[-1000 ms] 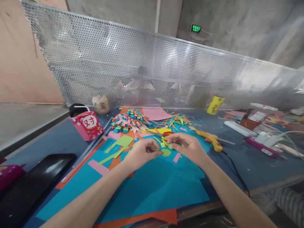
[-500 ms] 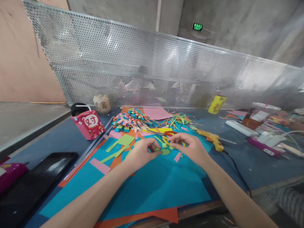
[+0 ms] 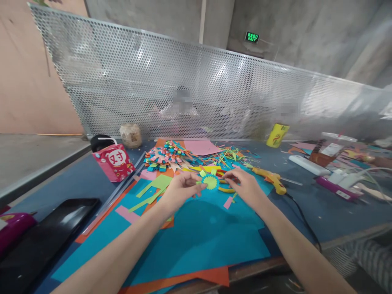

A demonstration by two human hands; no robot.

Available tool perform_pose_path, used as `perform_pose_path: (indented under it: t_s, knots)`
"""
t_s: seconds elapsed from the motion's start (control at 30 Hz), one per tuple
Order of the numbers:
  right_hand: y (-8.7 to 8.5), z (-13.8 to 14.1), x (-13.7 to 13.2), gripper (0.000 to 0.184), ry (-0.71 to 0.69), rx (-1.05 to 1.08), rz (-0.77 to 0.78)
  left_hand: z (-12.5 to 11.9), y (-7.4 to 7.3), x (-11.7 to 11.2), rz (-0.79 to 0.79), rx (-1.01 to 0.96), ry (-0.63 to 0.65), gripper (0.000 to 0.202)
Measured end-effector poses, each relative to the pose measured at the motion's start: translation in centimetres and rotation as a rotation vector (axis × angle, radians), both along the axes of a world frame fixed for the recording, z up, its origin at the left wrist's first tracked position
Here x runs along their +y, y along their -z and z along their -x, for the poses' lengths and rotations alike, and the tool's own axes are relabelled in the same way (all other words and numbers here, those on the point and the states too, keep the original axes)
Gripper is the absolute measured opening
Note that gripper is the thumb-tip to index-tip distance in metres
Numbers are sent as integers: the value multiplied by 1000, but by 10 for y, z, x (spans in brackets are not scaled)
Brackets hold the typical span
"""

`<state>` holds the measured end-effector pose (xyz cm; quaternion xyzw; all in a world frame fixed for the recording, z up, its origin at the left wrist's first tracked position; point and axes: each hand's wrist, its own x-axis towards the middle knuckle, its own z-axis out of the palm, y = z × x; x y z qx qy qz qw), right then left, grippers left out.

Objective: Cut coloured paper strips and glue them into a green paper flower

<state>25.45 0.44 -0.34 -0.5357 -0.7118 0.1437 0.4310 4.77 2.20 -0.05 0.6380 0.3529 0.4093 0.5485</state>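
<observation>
My left hand [image 3: 183, 188] pinches the left edge of a round yellow-green paper disc [image 3: 210, 183] with a scalloped blue rim. The disc is held above the blue paper sheet [image 3: 196, 237], its green face turned toward me. Small green paper tabs [image 3: 203, 173] stick out at its upper edge. At the disc's right side is my right hand [image 3: 243, 185], thumb and fingertips drawn together; whether they grip something small is unclear. Behind the disc lie scissors with red and yellow handles [image 3: 226, 189], partly covered. A pink paper scrap [image 3: 228, 202] rests below my right hand.
Curled paper strips [image 3: 167, 156] pile up at the back. Right of my hands lies a yellow glue gun [image 3: 271, 178] with its cord. A red drink carton [image 3: 114, 162] and black phone [image 3: 52, 232] are at left, a drink cup [image 3: 332, 149] and purple power strip [image 3: 338, 188] at right.
The disc has come up off its low, flatter position and now faces me, showing its blue rim. My right hand has shifted slightly right; my left hand has risen a little.
</observation>
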Motion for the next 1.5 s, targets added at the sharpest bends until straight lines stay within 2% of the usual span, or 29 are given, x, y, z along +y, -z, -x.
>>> perform_pose_path:
  t_s: [0.07, 0.13, 0.2, 0.3, 0.37, 0.47, 0.57, 0.7, 0.9, 1.03, 1.13, 1.27, 1.37, 1.5]
  knots:
    - [-3, 0, -1, 9, -31, 60, 35, 2, -1, -1, -124, 137, -21, 18]
    - [-6, 1, -3, 10, -84, 166, 85, 4, 0, -2, -309, 368, -18, 9]
    - [-10, 3, -6, 14, -149, 287, 131, 6, 0, -3, -479, 554, -58, 12]
    - [-11, 8, -9, 18, -266, 419, 204, 6, 0, -6, -676, 582, -227, 20]
    - [-10, 11, -11, 18, -359, 456, 272, 4, -1, -8, -755, 502, -247, 33]
    - [-9, 15, -13, 17, -446, 438, 333, 1, -1, -12, -765, 389, -164, 36]
    - [-8, 16, -14, 16, -465, 408, 347, -2, -1, -14, -782, 321, -152, 26]
    - [-10, 17, -16, 18, -496, 383, 415, -2, -2, -15, -769, 291, -199, 15]
    - [-15, 20, -21, 25, -565, 433, 456, -2, -3, -14, -682, 333, -327, 17]
    - [-13, 18, -23, 31, -572, 388, 509, -2, -3, -15, -662, 344, -326, 20]
    - [-9, 16, -21, 35, -649, 429, 495, -2, -5, -17, -668, 358, -325, 20]
    - [-5, 18, -20, 47, -825, 513, 513, -3, -6, -19, -667, 382, -389, 18]
    - [-5, 20, -21, 55, -933, 555, 560, -2, -6, -19, -717, 385, -422, 16]
    - [-6, 22, -23, 62, -938, 548, 630, 1, -3, -14, -898, 457, -425, 20]
